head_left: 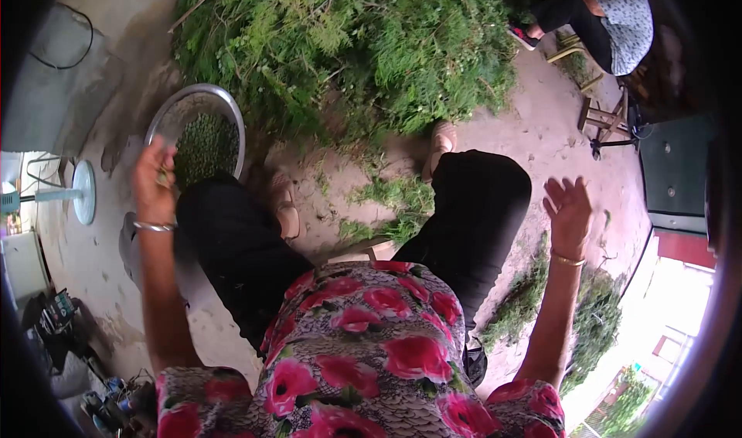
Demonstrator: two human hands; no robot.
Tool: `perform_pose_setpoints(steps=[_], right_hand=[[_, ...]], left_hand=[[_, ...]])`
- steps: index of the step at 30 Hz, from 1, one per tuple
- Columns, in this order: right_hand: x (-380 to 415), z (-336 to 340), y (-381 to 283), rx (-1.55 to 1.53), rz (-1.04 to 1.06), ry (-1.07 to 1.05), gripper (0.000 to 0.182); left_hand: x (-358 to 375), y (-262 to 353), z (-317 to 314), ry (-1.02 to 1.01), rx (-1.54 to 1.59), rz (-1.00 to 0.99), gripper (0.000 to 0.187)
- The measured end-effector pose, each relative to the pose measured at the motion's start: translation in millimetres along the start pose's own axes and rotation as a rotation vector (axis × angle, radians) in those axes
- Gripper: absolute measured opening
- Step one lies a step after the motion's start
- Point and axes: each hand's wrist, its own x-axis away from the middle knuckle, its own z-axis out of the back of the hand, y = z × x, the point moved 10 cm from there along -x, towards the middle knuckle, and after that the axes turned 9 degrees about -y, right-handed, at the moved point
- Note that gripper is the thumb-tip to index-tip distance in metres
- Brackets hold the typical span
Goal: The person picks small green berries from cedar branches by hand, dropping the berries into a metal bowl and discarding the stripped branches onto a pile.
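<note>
My left hand (157, 181), with a silver bangle at the wrist, is raised at the near side of a metal basin (241, 121). Its fingers are curled, and small green cones (163, 177) partly show between them. Inside the basin lies a heap of similar small green cones (205, 150). My right hand (570, 215) is held up beyond my right knee, fingers spread and nothing in it. A large pile of cut leafy evergreen branches (348, 44) lies on the floor in front of my feet.
Loose green sprigs (406, 206) lie between my feet, and more branches (525, 303) on the right. Another person (624, 24) sits at the far right, near a wooden stool (607, 121). A fan (83, 192) stands left; a dark green cabinet (676, 167) is at right.
</note>
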Motion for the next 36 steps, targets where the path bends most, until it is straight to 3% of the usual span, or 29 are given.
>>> perform_pose_setpoints(steps=[3,4,6,7,9,11,13,14,15,16,17,18,19,20,21,22,24,26,28,30,31,32,34,35,36], right_hand=[[-14,-68,-24,0.137,0.106,-0.104,0.042],[-19,-87,-27,0.180,0.118,-0.142,0.040],[-32,-119,-22,0.225,0.112,-0.224,0.037],[-41,-132,-15,0.191,0.077,-0.259,0.034],[-55,-160,-2,0.237,0.041,-0.301,0.033],[-67,-195,11,0.258,0.025,-0.390,0.031],[-78,-224,23,0.236,0.004,-0.477,0.030],[-83,-242,30,0.208,-0.002,-0.568,0.030],[-92,-249,40,0.223,-0.021,-0.519,0.029],[-98,-257,43,0.216,-0.022,-0.519,0.029],[-102,-264,48,0.280,-0.050,-0.527,0.029],[-105,-269,53,0.342,-0.079,-0.537,0.029],[-108,-271,55,0.347,-0.082,-0.535,0.030],[-109,-272,54,0.342,-0.080,-0.535,0.030],[-110,-269,51,0.293,-0.101,-0.506,0.030],[-110,-267,47,0.246,-0.124,-0.476,0.030],[-110,-263,35,0.228,-0.121,-0.380,0.030],[-110,-260,30,0.259,-0.134,-0.395,0.031],[-111,-253,33,0.130,-0.138,-0.392,0.032],[-109,-250,33,0.122,-0.212,-0.400,0.034],[-110,-244,32,0.102,-0.210,-0.343,0.035],[-112,-239,32,0.104,-0.202,-0.343,0.035],[-118,-226,29,-0.114,-0.142,-0.320,0.034],[-117,-222,25,-0.018,-0.091,-0.273,0.035],[-118,-218,25,-0.017,-0.091,-0.270,0.035]], left_hand=[[-29,46,49,0.185,-0.067,-0.128,0.041],[-43,44,62,0.194,-0.078,-0.112,0.041],[-60,75,103,0.456,-0.661,-0.248,0.050],[-69,69,101,0.455,-0.672,-0.233,0.050],[-90,63,75,0.338,-0.970,-0.288,0.045],[-125,2,42,0.027,-0.932,-0.044,0.035],[-105,-58,-64,-0.375,-0.508,-0.014,0.021],[-96,-90,-97,-0.283,-0.597,0.146,0.012],[-98,-137,-122,-0.515,-0.745,0.195,0.008],[-98,-198,-119,-0.442,-0.682,0.368,0.009],[-87,-221,-159,-0.679,-1.017,0.054,0.014],[-54,-282,-185,-1.085,-1.595,-0.610,0.027],[-46,-358,-171,-1.061,-1.710,-0.385,0.043],[-54,-456,-118,-0.697,-1.416,0.023,0.057],[-22,-441,-133,-0.557,-1.255,0.315,0.062],[5,-461,-133,-0.595,-1.187,0.649,0.062],[41,-494,-124,-0.551,-1.326,0.765,0.060],[74,-519,-106,-0.304,-1.201,0.888,0.060],[114,-604,-107,-0.094,-0.627,0.855,0.057],[140,-650,-191,-0.606,-0.726,1.014,0.055],[138,-614,-255,-0.726,-0.540,1.015,0.055],[123,-550,-326,-0.839,-0.349,1.005,0.056],[43,-486,-377,-0.795,-0.997,0.528,0.067],[10,-487,-378,-0.624,-1.127,0.067,0.076],[-30,-451,-384,-0.524,-1.275,-0.079,0.080]])
